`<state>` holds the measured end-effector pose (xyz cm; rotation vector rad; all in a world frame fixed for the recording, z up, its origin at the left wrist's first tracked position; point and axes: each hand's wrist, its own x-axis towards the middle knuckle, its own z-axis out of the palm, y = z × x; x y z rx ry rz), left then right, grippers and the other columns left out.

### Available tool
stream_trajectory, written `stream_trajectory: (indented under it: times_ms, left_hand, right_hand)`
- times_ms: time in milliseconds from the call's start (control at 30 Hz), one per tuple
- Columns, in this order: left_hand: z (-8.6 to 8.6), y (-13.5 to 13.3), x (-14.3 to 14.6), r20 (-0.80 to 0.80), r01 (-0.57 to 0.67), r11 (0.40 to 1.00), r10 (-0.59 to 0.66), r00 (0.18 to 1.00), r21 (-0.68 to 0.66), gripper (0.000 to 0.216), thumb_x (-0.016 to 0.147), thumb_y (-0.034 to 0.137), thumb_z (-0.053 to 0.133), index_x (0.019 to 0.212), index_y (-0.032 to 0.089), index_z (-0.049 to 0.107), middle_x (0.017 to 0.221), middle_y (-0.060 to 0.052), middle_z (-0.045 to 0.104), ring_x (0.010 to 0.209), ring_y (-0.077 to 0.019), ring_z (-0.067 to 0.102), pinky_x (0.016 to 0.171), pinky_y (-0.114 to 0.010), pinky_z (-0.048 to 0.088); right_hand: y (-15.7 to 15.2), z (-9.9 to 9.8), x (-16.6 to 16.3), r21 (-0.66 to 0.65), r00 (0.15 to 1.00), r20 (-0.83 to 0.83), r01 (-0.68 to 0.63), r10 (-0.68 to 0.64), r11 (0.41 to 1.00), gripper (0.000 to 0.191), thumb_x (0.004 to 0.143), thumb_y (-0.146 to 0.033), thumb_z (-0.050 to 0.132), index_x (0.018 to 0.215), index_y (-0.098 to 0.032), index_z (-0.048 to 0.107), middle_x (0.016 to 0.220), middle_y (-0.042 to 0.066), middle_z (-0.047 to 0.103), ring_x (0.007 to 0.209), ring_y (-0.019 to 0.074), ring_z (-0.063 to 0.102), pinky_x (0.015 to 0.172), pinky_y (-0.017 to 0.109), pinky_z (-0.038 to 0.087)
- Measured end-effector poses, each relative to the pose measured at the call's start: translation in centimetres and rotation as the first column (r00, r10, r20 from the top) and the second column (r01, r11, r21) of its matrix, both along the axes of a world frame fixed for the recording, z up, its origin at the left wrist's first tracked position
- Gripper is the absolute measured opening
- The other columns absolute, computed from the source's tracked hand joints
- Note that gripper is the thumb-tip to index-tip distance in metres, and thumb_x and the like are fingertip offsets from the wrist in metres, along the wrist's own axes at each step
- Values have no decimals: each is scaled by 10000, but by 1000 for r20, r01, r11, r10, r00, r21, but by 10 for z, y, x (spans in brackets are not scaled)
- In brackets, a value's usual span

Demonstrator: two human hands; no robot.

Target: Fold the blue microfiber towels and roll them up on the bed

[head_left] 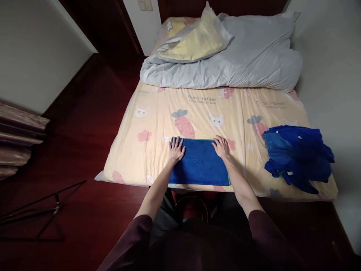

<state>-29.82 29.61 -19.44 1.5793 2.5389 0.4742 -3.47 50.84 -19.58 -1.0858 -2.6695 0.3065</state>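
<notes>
Cloth [204, 162], lower centre, is being held flat, apparently against shifting, by left hand [176, 151] and right hand [222, 147], fingers spread.

The single head view looks forward and down, from above and just behind the near edge of the bed [126, 150]. It stands back enough to take in both near corners, reaching the headboard [239, 5] and the floor [84, 150] past the left edge.
</notes>
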Motion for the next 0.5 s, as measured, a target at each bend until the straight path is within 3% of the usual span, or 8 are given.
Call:
stream_trajectory:
  times_ms: [100,233,400,500]
  left_hand:
    - [1,0,0,10,4,1000,-4,1000,7,640,1053,473,350,1630,197,379,1748,-79,179,1630,-323,57,1308,-589,2]
    - [3,-1,0,17,8,1000,-8,1000,6,646,1053,476,345,1631,189,377,1749,-85,169,1631,-318,39,1311,-576,-4]
    - [4,0,0,50,6,1000,-6,999,3,649,1045,468,360,1634,194,368,1748,-90,173,1631,-318,38,1310,-586,-8]
    - [3,0,0,72,7,1000,-9,997,18,649,1039,455,383,1633,193,372,1746,-94,179,1632,-323,33,1309,-597,-11]
  right_hand:
    - [15,4,4,-23,999,-19,-26,26,999,347,1067,-368,459,1188,-213,745,1359,136,641,1271,296,542,1102,471,398]
    - [31,8,0,-90,998,7,-67,68,994,214,1023,-290,567,1090,-212,754,1140,108,711,1113,271,596,1000,414,434]
    - [47,16,-12,-172,984,66,-150,164,974,205,987,-204,586,1059,-221,777,1094,93,726,1122,263,583,1023,403,403]
    - [48,16,-15,-159,990,76,-107,120,982,275,1007,-210,526,1101,-211,784,1132,118,719,1181,287,545,1065,430,375]
